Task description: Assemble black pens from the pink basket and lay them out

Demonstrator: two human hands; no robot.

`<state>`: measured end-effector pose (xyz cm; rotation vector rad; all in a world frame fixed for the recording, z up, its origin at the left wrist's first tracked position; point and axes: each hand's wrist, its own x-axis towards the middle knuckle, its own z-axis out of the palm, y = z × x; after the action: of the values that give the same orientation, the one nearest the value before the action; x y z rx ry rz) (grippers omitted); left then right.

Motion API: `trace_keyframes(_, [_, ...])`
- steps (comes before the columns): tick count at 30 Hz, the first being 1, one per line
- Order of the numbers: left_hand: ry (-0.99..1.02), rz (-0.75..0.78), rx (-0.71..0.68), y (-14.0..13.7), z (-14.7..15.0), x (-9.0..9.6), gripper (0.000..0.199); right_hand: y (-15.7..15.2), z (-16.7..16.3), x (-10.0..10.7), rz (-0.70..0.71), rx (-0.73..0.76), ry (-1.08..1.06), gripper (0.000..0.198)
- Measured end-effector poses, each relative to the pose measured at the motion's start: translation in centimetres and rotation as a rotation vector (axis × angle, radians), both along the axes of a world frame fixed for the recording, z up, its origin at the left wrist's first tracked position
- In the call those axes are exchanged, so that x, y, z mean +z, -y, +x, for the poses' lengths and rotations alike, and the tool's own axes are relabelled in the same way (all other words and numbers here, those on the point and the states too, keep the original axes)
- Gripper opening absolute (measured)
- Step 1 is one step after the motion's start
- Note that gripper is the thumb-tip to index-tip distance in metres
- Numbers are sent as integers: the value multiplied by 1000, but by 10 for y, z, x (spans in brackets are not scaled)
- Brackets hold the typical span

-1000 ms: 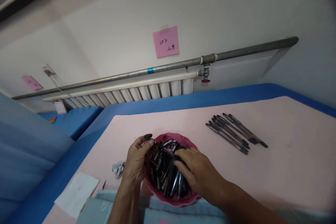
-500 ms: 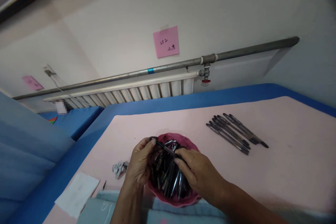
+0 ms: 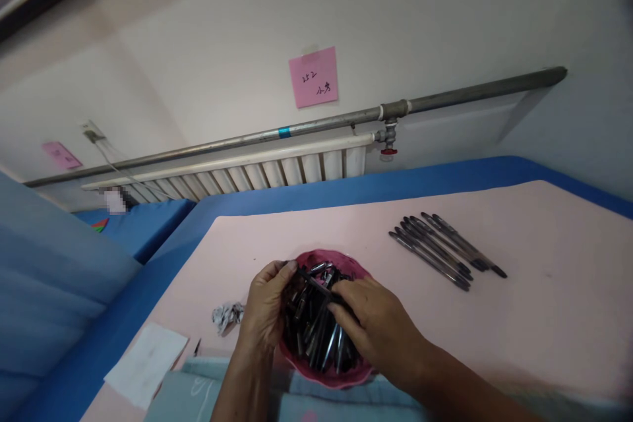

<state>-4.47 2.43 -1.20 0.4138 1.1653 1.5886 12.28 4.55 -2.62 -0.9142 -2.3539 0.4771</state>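
Note:
A dark pen (image 3: 316,285) is stretched between both hands over a pink scalloped bowl (image 3: 341,382). My left hand (image 3: 267,303) pinches its far left end between thumb and fingers. Around its other end, my right hand (image 3: 373,316) is closed, hiding that end. Inside the bowl lies a heap of dark and clear pen parts (image 3: 321,336), partly covered by my hands. To the right, several dark pens (image 3: 435,247) lie side by side in a slanted group on the pink sheet (image 3: 534,316).
Left of the bowl are a crumpled grey-white wad (image 3: 227,316), a white paper sheet (image 3: 146,364) and a small dark tip (image 3: 197,347). Light-blue cloth (image 3: 192,389) lies along the front edge. Behind the blue table edge (image 3: 395,181) stand a radiator (image 3: 291,171) and a pipe (image 3: 336,123).
Both hands hold nearly the same place, with only slight shifts of the fingers around the pen. The bowl and the pens on the right stay put.

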Motion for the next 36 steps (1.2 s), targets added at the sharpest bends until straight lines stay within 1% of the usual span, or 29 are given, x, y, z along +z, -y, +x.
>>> trace_keyframes(1, [1,-3,-3,0,0,1,22,0,0,1,-29,-3,-12,12])
trace_keyframes(4, [12,-2,-14,1,0,4,22,-2,-1,3,-175,11,-66,19])
trace_keyframes(6, [16,-1,-13,1,0,5,21,-2,-1,4,-216,16,-106,14])
trace_keyframes(9, [13,-1,0,1,0,5,20,-2,0,3,-149,-11,-115,19])
trace_keyframes(10, [14,2,5,1,0,5,19,-2,0,2,-127,-18,-108,15])
trace_keyframes(11, [16,6,11,1,0,5,19,-2,1,2,-121,-16,-101,10])
trace_keyframes(15, [24,7,50,0,-1,3,20,-2,1,1,-163,-8,-119,14])
trace_keyframes(17, [26,2,64,-1,-2,1,19,-2,1,1,-129,-26,-119,19])
trace_keyframes(19, [25,5,64,-1,-4,0,18,-3,1,1,-96,-41,-105,15])
trace_keyframes(20, [24,9,61,-1,-4,-1,18,-3,1,1,-104,-40,-101,11])
trace_keyframes(22, [21,15,60,-1,-4,-1,19,-4,1,2,-157,-30,-108,17])
trace_keyframes(24, [21,13,66,-1,-4,-1,19,-4,1,3,-179,-28,-115,16])
trace_keyframes(27, [16,10,60,-1,-2,1,19,-5,2,2,-97,-19,-87,20])
trace_keyframes(28, [15,11,52,0,-2,1,19,-5,2,2,-85,-19,-85,18])
trace_keyframes(29, [15,12,44,0,-2,1,19,-6,2,2,-100,-17,-88,15])
trace_keyframes(32, [16,11,45,0,-2,1,19,-7,2,2,-177,-16,-116,18])
trace_keyframes(33, [14,8,50,0,-1,1,19,-7,2,1,-172,-12,-116,17])
trace_keyframes(36, [-4,2,51,0,0,1,20,-8,2,0,-82,8,-90,20])
